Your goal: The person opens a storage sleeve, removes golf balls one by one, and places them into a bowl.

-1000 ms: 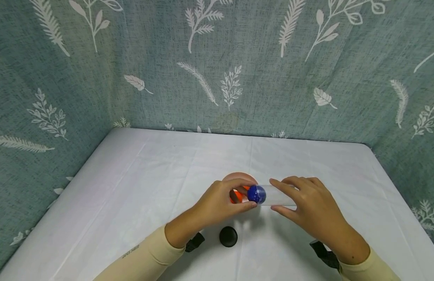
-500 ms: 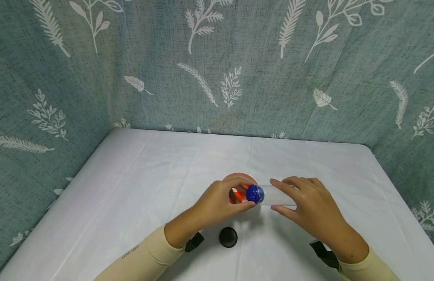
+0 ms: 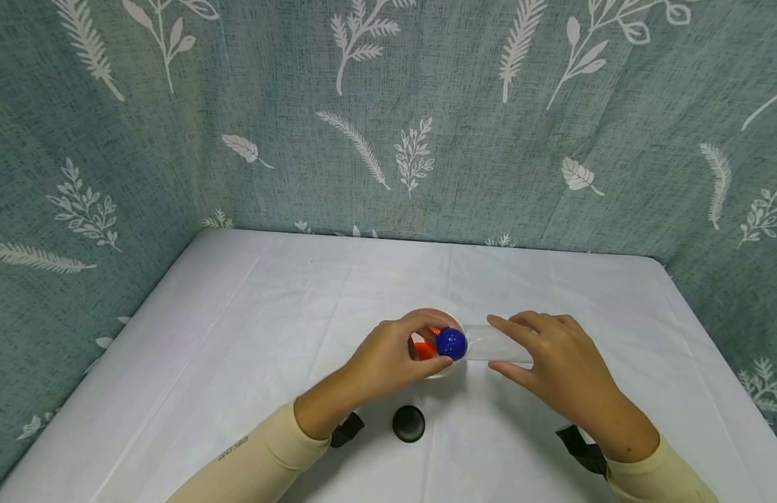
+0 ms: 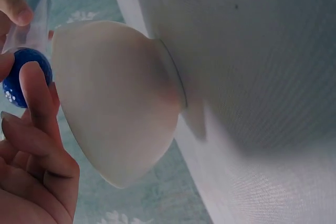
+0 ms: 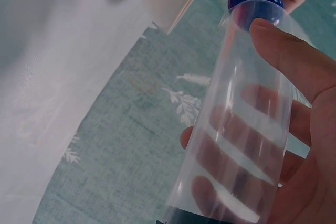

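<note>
A glossy blue ball (image 3: 451, 344) sits between the thumb and fingers of my left hand (image 3: 382, 360), which pinches it. It is at the mouth of a clear plastic tube (image 3: 479, 342) lying sideways in the air. My right hand (image 3: 561, 363) grips that tube, its fingers showing through the wall in the right wrist view, where the tube's far end is dark (image 5: 194, 216). Just behind and below the left hand stands a pale bowl (image 4: 115, 98) holding orange things (image 3: 424, 351), partly hidden by my fingers.
On the white-covered table (image 3: 300, 300) lies a round black disc (image 3: 409, 424), nearer to me than the bowl. Patterned green fabric (image 3: 269, 181) hangs along the table's back and sides. Each wrist carries a black strap mount.
The blue ball has moved left, from inside the tube's mouth to its outer edge, along with my left fingers. My right hand and the tube have shifted slightly up and right.
</note>
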`<state>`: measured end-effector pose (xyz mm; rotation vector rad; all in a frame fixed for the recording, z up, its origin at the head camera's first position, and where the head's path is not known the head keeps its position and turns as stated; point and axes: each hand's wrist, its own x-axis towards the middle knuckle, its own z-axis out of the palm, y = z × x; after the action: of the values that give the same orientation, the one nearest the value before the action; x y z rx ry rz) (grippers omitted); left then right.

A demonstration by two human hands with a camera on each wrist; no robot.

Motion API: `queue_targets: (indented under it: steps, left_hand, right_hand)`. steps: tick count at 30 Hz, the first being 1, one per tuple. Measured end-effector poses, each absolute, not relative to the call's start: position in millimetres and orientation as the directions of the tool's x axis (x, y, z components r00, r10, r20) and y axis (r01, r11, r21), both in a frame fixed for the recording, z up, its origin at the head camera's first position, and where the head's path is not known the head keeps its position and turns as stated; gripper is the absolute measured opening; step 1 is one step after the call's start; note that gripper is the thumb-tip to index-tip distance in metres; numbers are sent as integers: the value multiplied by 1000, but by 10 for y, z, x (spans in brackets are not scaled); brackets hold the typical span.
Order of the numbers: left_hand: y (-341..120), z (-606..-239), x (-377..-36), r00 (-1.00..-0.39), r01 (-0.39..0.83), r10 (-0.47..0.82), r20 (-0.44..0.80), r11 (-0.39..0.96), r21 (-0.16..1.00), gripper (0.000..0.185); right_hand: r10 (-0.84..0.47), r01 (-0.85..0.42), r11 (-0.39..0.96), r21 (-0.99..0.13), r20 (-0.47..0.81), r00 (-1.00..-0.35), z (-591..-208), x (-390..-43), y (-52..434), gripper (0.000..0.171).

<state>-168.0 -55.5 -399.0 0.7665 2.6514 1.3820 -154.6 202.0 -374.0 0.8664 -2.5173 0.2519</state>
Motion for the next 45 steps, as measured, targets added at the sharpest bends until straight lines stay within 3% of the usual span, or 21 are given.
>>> queue_targets:
  steps: [12,34,45]
  left_hand:
    - [-580,-4011,-1714,-901,356,427,78,624,696,47]
    - [-599,-4059,-1826,-889,421,451,83,729,540,54]
    - [-535,-4029,-1885,-867,449,496,45,740,500,38]
  right_hand:
    - [-529,-621,783,-27,495,-689,-3754,-1582,2055,62]
    - [-518,-632,773,-49,525,-675,-3755,-1610,2105,63]
    - [-505,-620,781,-68,514,-693,-3740,-1596,2098,63]
